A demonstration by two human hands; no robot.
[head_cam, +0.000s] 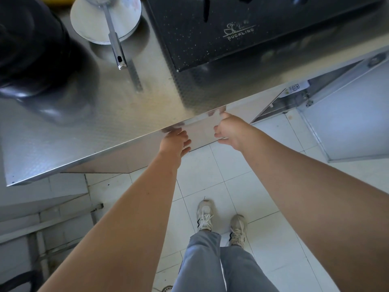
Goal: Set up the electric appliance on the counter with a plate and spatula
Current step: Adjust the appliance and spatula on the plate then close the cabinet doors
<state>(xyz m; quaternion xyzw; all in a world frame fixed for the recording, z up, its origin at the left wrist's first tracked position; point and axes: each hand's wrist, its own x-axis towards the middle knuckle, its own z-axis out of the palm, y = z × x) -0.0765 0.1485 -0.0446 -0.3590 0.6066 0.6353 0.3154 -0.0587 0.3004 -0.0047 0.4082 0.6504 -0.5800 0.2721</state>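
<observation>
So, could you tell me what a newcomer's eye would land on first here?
Both bare arms stretch to the front edge of the steel counter, left hand and right hand close together. Top right sits a black speckled appliance marked DUCKLING; left of it, a white plate with a metal-handled spatula across it.

Left grip (175, 140): fingertips vanish behind worktop (105, 127) front edge; I can't tell what they touch. Right grip (229, 131): fingers curl away from me, hold unclear. Dark round appliance (31, 49) blurred, cut by left edge. Plate (88, 24) and spatula (114, 41) cropped at top. Black board (210, 51) runs off top and right.
</observation>
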